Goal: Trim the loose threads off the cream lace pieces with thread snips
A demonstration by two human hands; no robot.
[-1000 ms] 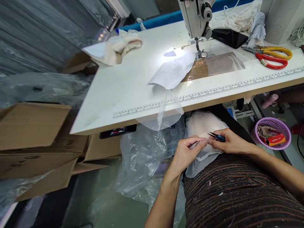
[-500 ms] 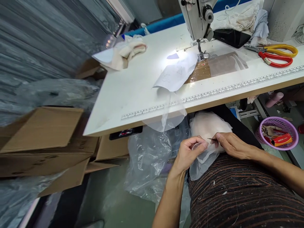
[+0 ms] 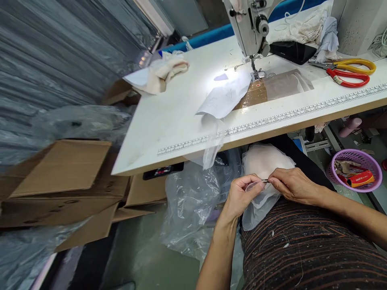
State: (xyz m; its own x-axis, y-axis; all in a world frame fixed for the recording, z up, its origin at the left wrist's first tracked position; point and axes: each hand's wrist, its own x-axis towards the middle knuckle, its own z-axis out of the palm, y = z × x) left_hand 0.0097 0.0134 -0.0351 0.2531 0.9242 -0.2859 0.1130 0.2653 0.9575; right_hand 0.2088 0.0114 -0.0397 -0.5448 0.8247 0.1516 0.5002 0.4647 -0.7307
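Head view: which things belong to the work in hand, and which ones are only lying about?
In hand:
sheer white fabric, pinched by the left hand
small dark tool, in the right hand

Apparently lying about:
red-yellow scissors
purple basket
cardboard box

Fabric piece (image 3: 262, 158), white, sheer, layered, rumpled; lies heaped on the lap (image 3: 305, 163), just below the near edge of the surface (image 3: 169, 125). Small snips (image 3: 265, 181): slim metal tips at the fabric's pinched edge; remainder hidden.
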